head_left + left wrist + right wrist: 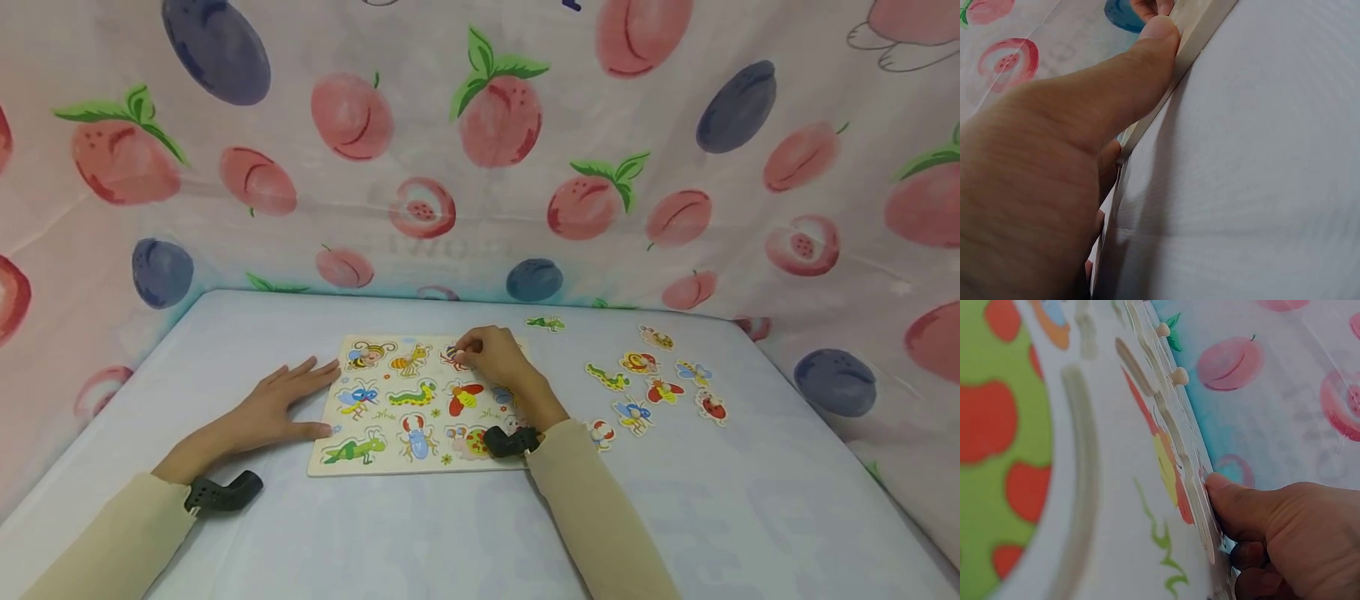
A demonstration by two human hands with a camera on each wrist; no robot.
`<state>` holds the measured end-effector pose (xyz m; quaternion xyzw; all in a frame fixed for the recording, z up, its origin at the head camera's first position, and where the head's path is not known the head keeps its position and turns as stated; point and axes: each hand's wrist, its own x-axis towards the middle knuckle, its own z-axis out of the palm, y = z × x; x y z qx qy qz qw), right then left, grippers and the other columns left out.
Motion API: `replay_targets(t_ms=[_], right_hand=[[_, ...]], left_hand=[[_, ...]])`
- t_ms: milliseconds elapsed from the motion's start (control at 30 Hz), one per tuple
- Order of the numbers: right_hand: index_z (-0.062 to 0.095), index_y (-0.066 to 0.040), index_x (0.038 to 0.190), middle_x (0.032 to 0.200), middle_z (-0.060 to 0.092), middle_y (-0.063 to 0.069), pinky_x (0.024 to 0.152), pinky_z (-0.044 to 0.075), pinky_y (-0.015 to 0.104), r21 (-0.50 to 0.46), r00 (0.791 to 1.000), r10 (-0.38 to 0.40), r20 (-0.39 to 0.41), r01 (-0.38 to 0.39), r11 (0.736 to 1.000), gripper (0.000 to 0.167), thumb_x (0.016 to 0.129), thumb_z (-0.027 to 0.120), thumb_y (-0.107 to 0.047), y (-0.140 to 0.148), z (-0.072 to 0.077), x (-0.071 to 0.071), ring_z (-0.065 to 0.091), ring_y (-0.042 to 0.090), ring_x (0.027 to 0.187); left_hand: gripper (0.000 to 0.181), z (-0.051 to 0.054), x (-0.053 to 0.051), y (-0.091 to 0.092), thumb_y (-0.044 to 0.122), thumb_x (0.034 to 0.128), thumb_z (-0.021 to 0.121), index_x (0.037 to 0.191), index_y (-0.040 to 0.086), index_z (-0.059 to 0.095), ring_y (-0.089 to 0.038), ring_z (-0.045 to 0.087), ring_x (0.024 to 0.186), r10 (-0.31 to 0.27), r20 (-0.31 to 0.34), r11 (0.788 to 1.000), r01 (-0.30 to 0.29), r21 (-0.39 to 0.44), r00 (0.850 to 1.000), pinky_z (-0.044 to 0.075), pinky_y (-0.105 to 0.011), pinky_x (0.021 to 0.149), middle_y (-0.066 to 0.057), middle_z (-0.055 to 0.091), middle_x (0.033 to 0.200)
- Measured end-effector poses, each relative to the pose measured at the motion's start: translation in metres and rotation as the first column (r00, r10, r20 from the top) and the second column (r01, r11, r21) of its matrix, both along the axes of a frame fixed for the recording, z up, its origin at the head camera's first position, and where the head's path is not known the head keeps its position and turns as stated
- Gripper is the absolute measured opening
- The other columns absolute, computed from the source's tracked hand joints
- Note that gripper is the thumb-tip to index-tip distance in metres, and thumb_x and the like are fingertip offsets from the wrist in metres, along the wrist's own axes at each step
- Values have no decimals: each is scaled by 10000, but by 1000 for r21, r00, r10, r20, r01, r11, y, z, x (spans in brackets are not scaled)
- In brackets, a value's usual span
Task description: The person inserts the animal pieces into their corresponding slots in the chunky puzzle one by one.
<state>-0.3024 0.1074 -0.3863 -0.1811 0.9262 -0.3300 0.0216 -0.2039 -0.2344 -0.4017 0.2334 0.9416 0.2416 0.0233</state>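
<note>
A pale wooden board [450,469] with printed insects lies on the table, several cut-out pieces set in it. The left hand [281,406] spreads its fingers at the board's left side; in the left wrist view its thumb [1147,65] touches the board's edge [1188,65]. Over the top row, the right hand [491,358] pinches a striped insect piece [452,353], whose grip point is hidden by the fingers. In the right wrist view, that hand [1291,531] is low against the board's surface [1122,537], and small knobs [1179,376] stand on pieces.
Right of the board lie several loose insect pieces, among them a ladybird [712,407], a green caterpillar [607,377] and a red butterfly [663,391]. A green grasshopper piece [545,323] lies behind them. A fruit-patterned cloth [480,225] hangs at the back.
</note>
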Motion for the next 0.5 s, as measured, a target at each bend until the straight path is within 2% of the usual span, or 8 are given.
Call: replay_targets(t_ms=[300,500], right_hand=[[679,-147,989,850,611,-10,774,466,309,-53,999,23,26,-21,998,122,873,717,-155,6,-1,-1,550,168,803],[673,-149,1055,896,628,-3,704,487,301,-99,996,56,68,-49,994,180,891,700,-219,15,3,-3,569,165,798]], left_hand=[[906,-1,-2,0,534,780,716,1472,66,366,-379,131,1425,-16,-23,1000,16,10,1000,49,-554,1129,-122,315,1527],[917,-1,-1,0,553,776,709,1479,80,358,-377,120,1428,-4,-6,1000,4,9,1000,44,-552,1129,-123,300,1533]])
